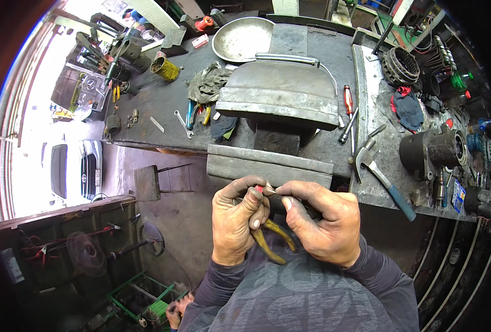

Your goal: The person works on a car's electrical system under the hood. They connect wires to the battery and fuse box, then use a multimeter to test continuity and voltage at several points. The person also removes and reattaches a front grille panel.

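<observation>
My left hand (231, 227) is closed round yellow-handled pliers (270, 254) and pinches a small red piece (260, 189) between thumb and index finger. Against that piece is a small metal part (269, 190), held at the curled index finger of my right hand (325, 227); the other fingers of that hand are partly hidden. Both hands are just in front of a large bench vise, whose front jaw (270, 166) and back jaw (276, 113) stand apart.
The dark bench (162, 127) holds a steel pan (243, 36), rags (207, 83), a screwdriver (348, 97), wrench (182, 123), hammer (384, 182) and metal housing (433, 149). A fan (88, 252), stool (154, 182) and green frame (137, 293) stand lower left; a car (74, 171) is outside.
</observation>
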A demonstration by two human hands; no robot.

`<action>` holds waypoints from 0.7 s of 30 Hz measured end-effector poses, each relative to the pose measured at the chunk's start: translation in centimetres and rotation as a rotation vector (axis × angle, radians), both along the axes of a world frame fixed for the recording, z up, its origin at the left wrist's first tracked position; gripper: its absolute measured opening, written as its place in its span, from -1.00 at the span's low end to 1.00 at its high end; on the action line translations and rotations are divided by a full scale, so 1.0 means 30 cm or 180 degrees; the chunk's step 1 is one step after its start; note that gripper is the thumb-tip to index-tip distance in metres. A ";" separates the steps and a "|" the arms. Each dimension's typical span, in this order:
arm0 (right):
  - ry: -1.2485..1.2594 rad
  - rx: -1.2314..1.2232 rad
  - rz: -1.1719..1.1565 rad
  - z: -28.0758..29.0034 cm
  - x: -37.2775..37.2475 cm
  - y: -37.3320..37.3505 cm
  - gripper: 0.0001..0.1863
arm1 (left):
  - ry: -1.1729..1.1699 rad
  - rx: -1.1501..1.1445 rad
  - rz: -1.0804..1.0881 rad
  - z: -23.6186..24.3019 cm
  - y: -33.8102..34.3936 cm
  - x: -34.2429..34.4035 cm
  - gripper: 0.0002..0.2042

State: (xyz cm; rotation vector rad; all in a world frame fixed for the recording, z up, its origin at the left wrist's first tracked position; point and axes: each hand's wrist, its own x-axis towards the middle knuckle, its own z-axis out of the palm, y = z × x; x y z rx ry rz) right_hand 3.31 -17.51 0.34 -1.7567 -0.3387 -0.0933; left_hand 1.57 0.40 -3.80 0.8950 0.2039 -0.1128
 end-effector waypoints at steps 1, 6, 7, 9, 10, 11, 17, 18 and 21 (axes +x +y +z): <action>0.0003 0.0014 0.0035 -0.005 -0.002 0.001 -0.77 | -0.0050 -0.0044 0.0012 -0.004 0.000 -0.001 -0.71; 0.0053 0.0069 0.0016 -0.004 -0.011 0.012 -0.81 | 0.0001 -0.0137 -0.0005 -0.003 0.001 -0.004 -0.71; 0.0046 0.0100 0.0013 -0.006 -0.011 0.015 -0.81 | 0.0018 -0.0178 0.0017 -0.004 0.001 -0.004 -0.71; 0.0067 0.0109 -0.0014 -0.005 -0.011 0.018 -0.81 | 0.0003 -0.0135 0.0000 -0.004 0.001 -0.004 -0.71; 0.0094 0.0089 -0.0034 -0.007 -0.010 0.019 -0.81 | -0.0003 -0.0134 0.0023 -0.004 0.001 -0.004 -0.71; 0.0189 0.0037 -0.0074 -0.005 -0.009 0.019 -0.81 | -0.0005 -0.0140 0.0013 -0.003 0.001 -0.003 -0.71; -0.0037 -0.0003 -0.0061 -0.012 -0.002 0.017 -0.81 | -0.0006 -0.0171 0.0025 -0.002 -0.003 -0.002 -0.72; -0.0016 -0.0004 -0.0019 -0.012 -0.001 0.015 -0.81 | -0.0003 -0.0166 0.0027 -0.002 -0.004 -0.002 -0.72; -0.0092 -0.0071 0.0048 -0.015 0.003 0.013 -0.80 | -0.0004 -0.0100 0.0057 -0.002 -0.004 -0.002 -0.72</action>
